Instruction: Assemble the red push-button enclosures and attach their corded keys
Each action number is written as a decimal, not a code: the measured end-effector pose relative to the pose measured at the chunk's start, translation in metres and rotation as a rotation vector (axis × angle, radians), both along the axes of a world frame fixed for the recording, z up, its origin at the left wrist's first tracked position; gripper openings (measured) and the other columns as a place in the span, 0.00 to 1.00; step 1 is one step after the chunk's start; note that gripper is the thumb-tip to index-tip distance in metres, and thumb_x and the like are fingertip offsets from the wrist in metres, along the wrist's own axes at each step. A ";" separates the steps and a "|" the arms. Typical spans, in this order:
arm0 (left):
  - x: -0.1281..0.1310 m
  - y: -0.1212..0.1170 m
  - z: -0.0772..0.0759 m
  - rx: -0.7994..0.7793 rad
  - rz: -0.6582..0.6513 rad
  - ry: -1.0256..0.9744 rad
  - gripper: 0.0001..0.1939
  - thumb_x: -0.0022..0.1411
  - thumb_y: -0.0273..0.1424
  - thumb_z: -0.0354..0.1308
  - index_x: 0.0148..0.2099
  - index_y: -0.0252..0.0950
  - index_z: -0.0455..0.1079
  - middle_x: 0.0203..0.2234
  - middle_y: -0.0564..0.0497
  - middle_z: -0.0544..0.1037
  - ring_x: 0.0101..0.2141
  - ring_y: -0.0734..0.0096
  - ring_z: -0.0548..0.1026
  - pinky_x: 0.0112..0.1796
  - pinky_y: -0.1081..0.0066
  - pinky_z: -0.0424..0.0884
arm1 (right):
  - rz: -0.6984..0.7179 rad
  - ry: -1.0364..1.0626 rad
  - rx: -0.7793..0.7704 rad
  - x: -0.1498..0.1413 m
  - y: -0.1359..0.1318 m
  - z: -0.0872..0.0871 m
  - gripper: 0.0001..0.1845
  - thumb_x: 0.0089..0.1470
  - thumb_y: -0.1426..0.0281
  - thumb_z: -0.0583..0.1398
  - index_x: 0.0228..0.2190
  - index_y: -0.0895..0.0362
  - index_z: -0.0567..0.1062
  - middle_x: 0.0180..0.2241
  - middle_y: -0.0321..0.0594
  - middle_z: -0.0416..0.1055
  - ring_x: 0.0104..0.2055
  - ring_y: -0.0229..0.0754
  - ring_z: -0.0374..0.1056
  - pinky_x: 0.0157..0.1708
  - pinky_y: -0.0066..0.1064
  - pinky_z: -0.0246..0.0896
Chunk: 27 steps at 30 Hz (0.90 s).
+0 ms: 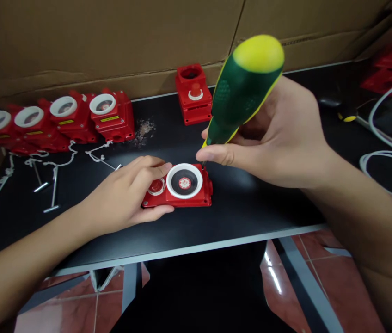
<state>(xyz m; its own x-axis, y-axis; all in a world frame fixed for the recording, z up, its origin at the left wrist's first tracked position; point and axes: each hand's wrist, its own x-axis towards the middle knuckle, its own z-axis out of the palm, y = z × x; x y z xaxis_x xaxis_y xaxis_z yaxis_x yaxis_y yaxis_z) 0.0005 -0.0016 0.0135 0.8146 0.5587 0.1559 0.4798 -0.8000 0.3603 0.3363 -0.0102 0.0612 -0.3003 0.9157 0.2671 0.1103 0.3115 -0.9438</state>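
A red alarm box point(196, 200) with a round white-ringed front and a smaller red part lies on the black table near its front edge. My left hand point(126, 196) is closed around the box's left end, thumb on the near side and fingers over the far side. In my right hand point(272, 138) is a screwdriver point(242, 92) with a green and yellow handle, tilted with its handle up. Its thin tip points down at the box's far right corner; whether it sits in a screw I cannot make out.
Several red alarm boxes point(113, 113) with white rings stand at the back left, small metal hammers point(54, 189) tied to them by cords. Another red box point(196, 104) without its white ring stands at the back. Debris point(143, 132) lies nearby. White cable point(386, 155) coils at right.
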 end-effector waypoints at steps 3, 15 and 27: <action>-0.001 0.001 0.000 -0.022 -0.001 -0.006 0.35 0.85 0.61 0.68 0.73 0.36 0.77 0.66 0.31 0.86 0.61 0.34 0.90 0.65 0.41 0.89 | 0.027 -0.062 0.067 0.010 0.003 0.007 0.28 0.55 0.51 0.90 0.42 0.46 0.82 0.43 0.33 0.83 0.42 0.45 0.81 0.43 0.39 0.86; 0.000 0.003 0.002 -0.099 0.049 0.008 0.35 0.81 0.60 0.73 0.70 0.38 0.78 0.68 0.31 0.86 0.62 0.36 0.90 0.67 0.41 0.88 | 0.309 0.047 0.020 0.015 0.012 0.012 0.09 0.69 0.77 0.77 0.43 0.51 0.87 0.45 0.37 0.92 0.42 0.41 0.85 0.33 0.30 0.79; -0.003 0.003 -0.001 -0.072 0.057 0.018 0.36 0.83 0.61 0.71 0.71 0.35 0.78 0.67 0.29 0.86 0.62 0.35 0.90 0.66 0.40 0.89 | 0.095 0.081 0.040 0.004 0.005 0.009 0.18 0.50 0.71 0.89 0.35 0.46 0.90 0.39 0.33 0.90 0.44 0.49 0.87 0.46 0.42 0.87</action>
